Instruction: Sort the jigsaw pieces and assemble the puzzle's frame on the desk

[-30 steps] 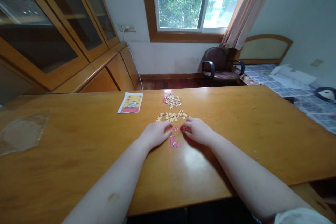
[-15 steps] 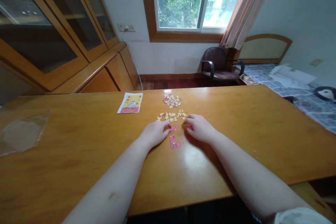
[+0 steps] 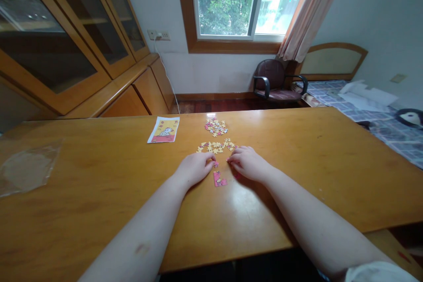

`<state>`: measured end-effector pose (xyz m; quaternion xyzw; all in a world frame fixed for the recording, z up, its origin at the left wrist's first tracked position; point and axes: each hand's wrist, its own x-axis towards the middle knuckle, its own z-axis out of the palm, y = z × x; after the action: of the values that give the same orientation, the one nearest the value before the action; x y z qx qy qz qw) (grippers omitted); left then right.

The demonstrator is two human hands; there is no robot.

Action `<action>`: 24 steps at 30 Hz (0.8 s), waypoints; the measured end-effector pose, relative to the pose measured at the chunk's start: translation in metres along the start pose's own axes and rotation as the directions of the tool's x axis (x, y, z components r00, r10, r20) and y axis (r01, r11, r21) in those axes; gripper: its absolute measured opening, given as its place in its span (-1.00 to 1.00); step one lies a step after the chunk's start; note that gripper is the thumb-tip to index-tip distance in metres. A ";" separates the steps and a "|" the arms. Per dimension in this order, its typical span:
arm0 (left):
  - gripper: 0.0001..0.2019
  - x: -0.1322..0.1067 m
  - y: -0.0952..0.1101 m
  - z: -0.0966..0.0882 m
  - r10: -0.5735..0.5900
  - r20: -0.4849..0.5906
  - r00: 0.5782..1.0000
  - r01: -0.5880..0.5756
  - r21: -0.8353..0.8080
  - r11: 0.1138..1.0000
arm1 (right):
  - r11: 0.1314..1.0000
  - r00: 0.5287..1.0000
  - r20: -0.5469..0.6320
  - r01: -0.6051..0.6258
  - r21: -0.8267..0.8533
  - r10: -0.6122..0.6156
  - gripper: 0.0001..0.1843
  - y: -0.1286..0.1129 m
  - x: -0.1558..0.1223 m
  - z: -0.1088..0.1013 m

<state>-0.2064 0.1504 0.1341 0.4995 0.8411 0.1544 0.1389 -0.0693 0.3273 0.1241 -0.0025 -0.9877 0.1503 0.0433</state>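
My left hand (image 3: 197, 168) rests on the table with its fingertips closed at the edge of a small pink puzzle piece (image 3: 216, 164). To its right, my right hand (image 3: 248, 163) pinches another small puzzle piece (image 3: 228, 160), mostly covered by the fingers. Just below the gap between the hands lies a joined pink puzzle section (image 3: 219, 179), shaped like a corner. Pink loose pieces (image 3: 237, 176) show partly under my right hand. Beyond the fingers spreads a row of yellow puzzle pieces (image 3: 214, 146), and behind it a mixed pile of pieces (image 3: 216, 127).
A picture card (image 3: 164, 130) with a white animal on yellow and pink lies left of the pile. At the far left is a clear plastic bag (image 3: 29, 167). The wooden table (image 3: 109, 194) ends before a maroon armchair (image 3: 272, 79). A glass-door cabinet (image 3: 109, 66) stands left.
My right hand has shifted slightly left and closed on a piece. The pink pieces beside my left fingertips now look fewer. My left hand has stayed in place.
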 end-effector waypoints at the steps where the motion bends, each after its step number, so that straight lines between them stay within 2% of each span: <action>1: -0.76 0.000 0.000 0.000 -0.003 0.001 1.000 0.003 0.003 1.000 | 1.000 1.000 -0.011 -0.011 -0.007 0.011 -0.75 0.001 0.000 0.000; 7: -0.76 0.000 -0.002 0.000 -0.001 -0.006 1.000 0.001 0.023 1.000 | 0.996 0.996 -0.062 0.064 0.058 -0.061 -0.67 0.007 0.003 0.008; 10: -0.76 0.000 -0.002 0.000 -0.008 0.002 1.000 0.008 0.030 1.000 | 0.993 0.995 -0.062 0.089 0.080 -0.084 -0.69 0.011 0.004 0.011; 21: -0.76 -0.001 0.001 -0.002 -0.019 0.008 1.000 0.019 -0.006 1.000 | 0.998 0.999 -0.035 0.029 0.060 -0.027 -0.80 0.008 0.002 0.002; 24: -0.76 0.000 -0.001 0.000 -0.009 0.009 1.000 0.009 -0.018 1.000 | 0.999 0.999 -0.017 -0.036 0.033 0.037 -0.84 0.008 0.003 0.002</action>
<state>-0.2074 0.1493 0.1336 0.4951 0.8412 0.1594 0.1478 -0.0727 0.3342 0.1206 -0.0211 -0.9845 0.1671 0.0494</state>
